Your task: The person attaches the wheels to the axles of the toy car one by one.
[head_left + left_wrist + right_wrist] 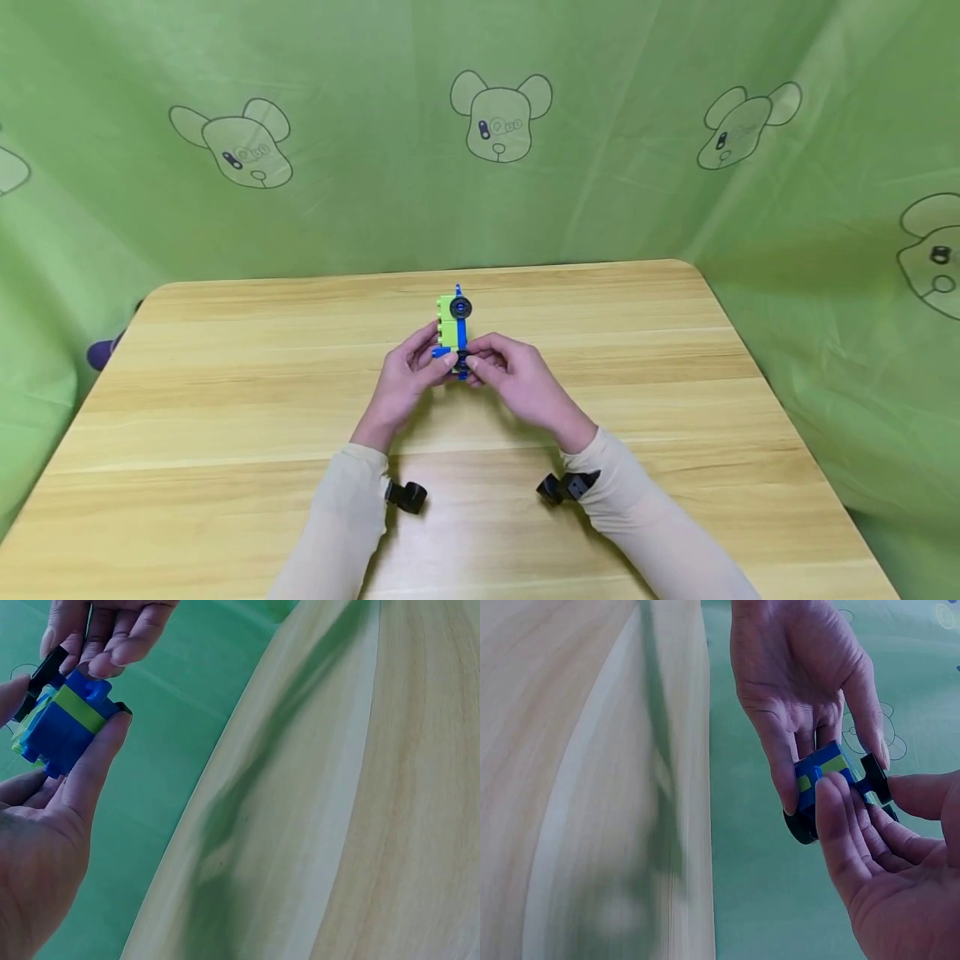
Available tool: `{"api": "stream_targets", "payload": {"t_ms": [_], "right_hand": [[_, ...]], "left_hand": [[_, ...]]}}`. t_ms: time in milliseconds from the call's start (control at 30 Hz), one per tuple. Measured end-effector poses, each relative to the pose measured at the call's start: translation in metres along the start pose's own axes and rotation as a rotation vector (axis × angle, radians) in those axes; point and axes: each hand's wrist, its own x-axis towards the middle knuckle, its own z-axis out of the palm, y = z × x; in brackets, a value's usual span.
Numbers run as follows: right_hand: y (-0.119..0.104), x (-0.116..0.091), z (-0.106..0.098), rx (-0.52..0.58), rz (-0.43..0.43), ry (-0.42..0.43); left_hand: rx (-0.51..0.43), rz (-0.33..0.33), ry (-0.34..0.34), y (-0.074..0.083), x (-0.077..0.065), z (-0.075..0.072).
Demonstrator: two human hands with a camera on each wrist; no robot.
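In the head view a toy car of lime-green and blue building blocks (448, 333) is held above the middle of the table, its wheels facing right. My left hand (399, 383) grips the near part of its body from the left side. From the right, my right hand (517, 375) pinches the near black wheel (462, 361) between thumb and fingers. A far black wheel (461, 307) with a blue hub stands uncovered. The right wrist view shows a black wheel (876, 776) on a blue axle beside the blocks (821, 769), with the right thumb against it.
The wooden table (225, 400) spreads beneath both forearms. Green curtains (360, 200) with printed mouse heads hang behind it and at its sides. Something purple (100, 354) shows past the left table edge. Small black cameras (408, 497) sit on both wrists.
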Motion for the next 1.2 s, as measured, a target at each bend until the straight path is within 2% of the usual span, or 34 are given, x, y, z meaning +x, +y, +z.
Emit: {"api": "stream_targets", "payload": {"t_ms": [200,533,800,1033,1200], "right_hand": [[0.0013,0.0017,-0.0015,0.074,0.028,-0.028],[0.0008,0.0029,0.0005,0.107,0.072,-0.028],[0.0023,0.0046,0.0006,0.089,0.064,-0.028],[0.0015,0.0039,0.0007,0.050,0.085,-0.031],[0.0026,0.0044,0.0022,0.068,0.096,-0.050]], "left_hand": [[0.001,-0.014,-0.009,0.0017,-0.0004,0.0007],[0.065,-0.021,-0.032,0.0049,-0.0013,-0.0007],[0.105,-0.019,-0.032,0.0054,0.0013,-0.0018],[0.141,-0.056,-0.025,0.0046,0.0007,-0.0021],[0.161,-0.061,-0.009,0.0051,-0.0010,-0.0023]]}}
